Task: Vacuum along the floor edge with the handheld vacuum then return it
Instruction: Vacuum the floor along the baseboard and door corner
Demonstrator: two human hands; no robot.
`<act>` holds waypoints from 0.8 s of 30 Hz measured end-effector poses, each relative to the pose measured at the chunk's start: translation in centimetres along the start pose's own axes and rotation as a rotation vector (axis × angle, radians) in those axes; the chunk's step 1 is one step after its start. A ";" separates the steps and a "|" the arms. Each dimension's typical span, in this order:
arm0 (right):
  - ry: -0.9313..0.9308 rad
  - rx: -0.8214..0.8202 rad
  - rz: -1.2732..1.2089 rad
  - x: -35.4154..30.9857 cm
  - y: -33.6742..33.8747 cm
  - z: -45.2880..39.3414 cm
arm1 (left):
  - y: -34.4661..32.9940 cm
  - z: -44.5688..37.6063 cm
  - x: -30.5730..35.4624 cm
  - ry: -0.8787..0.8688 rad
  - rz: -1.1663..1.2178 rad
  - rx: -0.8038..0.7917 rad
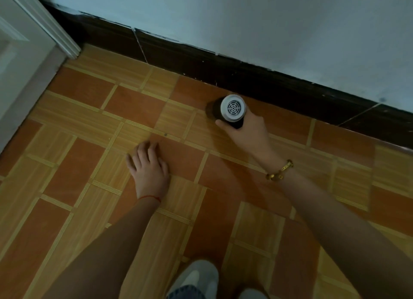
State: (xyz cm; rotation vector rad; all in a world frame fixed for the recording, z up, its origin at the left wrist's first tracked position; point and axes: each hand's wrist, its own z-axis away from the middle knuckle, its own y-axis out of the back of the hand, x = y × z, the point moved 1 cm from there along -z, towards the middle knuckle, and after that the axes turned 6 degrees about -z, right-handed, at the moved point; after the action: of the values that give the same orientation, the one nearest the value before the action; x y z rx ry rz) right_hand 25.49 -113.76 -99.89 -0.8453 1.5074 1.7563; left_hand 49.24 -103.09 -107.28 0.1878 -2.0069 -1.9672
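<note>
My right hand (247, 132) is wrapped around a handheld vacuum (232, 108), a dark cylinder with a white round vented end cap that faces the camera. The vacuum points down at the tiled floor (138, 102), right beside the dark skirting board (257, 79) at the foot of the wall. Its nozzle end is hidden behind the body. My left hand (148, 162) lies flat on the floor with fingers spread, holding nothing, to the left of the vacuum and nearer to me.
A pale wall (268, 23) rises above the skirting. A white door frame (44, 28) stands at the upper left corner. My shoes (196, 278) show at the bottom edge. Orange and wood-pattern tiles cover the floor.
</note>
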 end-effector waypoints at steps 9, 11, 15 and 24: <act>-0.011 -0.246 -0.054 1.0 -0.5 5.8 | 0.6 0.9 1.6 -0.041 0.010 -0.038; -0.013 -0.220 -0.022 1.3 0.3 6.3 | 0.6 1.2 2.6 -0.119 0.023 -0.047; -0.071 -0.039 0.018 2.4 2.9 7.3 | 0.7 1.7 5.1 -0.236 0.073 -0.053; -0.173 0.083 -0.025 5.0 7.2 11.3 | 0.4 2.6 9.8 -0.437 0.102 -0.022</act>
State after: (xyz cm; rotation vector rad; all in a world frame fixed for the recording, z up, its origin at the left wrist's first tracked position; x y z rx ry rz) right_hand 16.21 -103.03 -98.54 -0.6502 1.4390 1.6906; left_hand 39.23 -103.75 -105.55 -0.3753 -2.1928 -2.0996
